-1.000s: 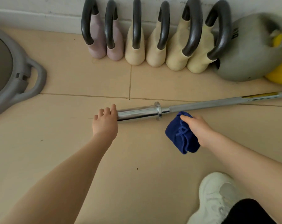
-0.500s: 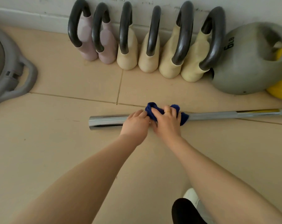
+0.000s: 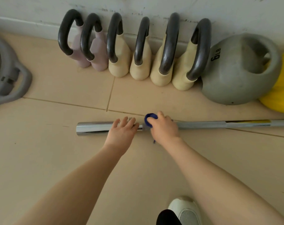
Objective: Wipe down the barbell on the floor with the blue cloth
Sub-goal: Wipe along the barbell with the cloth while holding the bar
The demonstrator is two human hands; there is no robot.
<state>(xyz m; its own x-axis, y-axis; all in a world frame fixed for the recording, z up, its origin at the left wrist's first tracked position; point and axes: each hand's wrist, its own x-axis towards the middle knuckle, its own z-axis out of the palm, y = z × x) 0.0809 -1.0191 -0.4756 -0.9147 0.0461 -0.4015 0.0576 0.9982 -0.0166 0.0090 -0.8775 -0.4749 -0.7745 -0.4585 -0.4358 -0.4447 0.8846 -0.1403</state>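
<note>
head view | barbell (image 3: 203,124) lies on the floor (image 3: 56,159), running 9 to 3 o'clock | right hand (image 3: 164,128) now wraps the blue cloth (image 3: 150,119) round the bar, grip curled tight | left hand (image 3: 122,131) has opened, fingers spread on the shiny end | wiping has just begun

Hidden or cut off, as I logged it:
- Cloth (image 3: 150,119): mostly under my right hand (image 3: 164,128); only a blue fold showed.
- Bar (image 3: 95,128): collar covered by both hands; far end ran off the right edge.
- Left hand (image 3: 121,133): fingertips blurred.
- Yellow weight (image 3: 279,95): cropped right, partly behind the grey kettlebell (image 3: 232,78).
- Grey disc (image 3: 6,78): cropped left.
- Shoe (image 3: 186,211): cropped at bottom.
</note>
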